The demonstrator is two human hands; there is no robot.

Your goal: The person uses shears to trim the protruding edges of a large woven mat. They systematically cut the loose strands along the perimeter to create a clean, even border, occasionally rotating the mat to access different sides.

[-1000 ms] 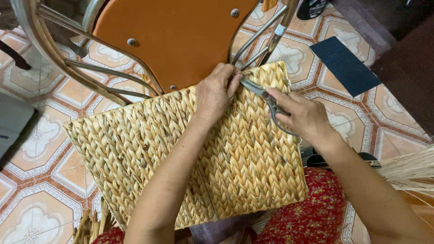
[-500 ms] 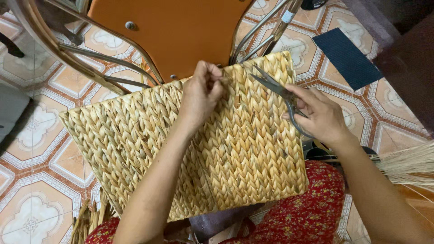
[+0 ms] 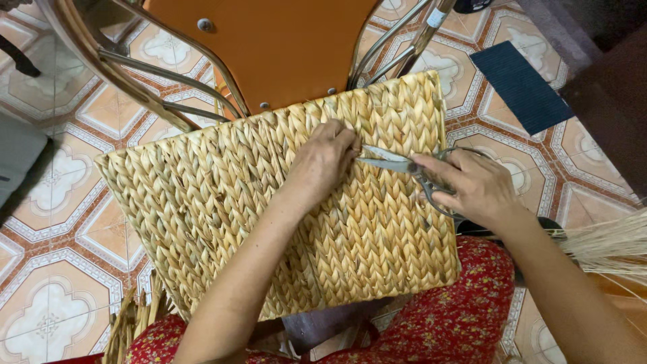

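Observation:
A large woven straw mat (image 3: 222,202) of braided yellow fibre lies across my lap, its far edge resting against an orange chair. My left hand (image 3: 322,162) presses on the middle of the mat, fingertips pinching at the weave. My right hand (image 3: 472,183) holds metal scissors (image 3: 404,165), blades pointing left and tips almost touching my left fingertips. The blades look nearly closed, lying flat on the weave.
The orange chair seat (image 3: 269,47) with metal legs (image 3: 397,47) stands just beyond the mat. A dark blue floor mat (image 3: 519,84) lies on patterned tiles at the upper right. Loose straw strands (image 3: 600,246) stick out at the right, more straw (image 3: 131,323) at lower left. My legs wear red patterned cloth (image 3: 445,317).
Both hands have moved down from the mat's far edge toward its middle. The scissors have swung to point left at my left fingertips.

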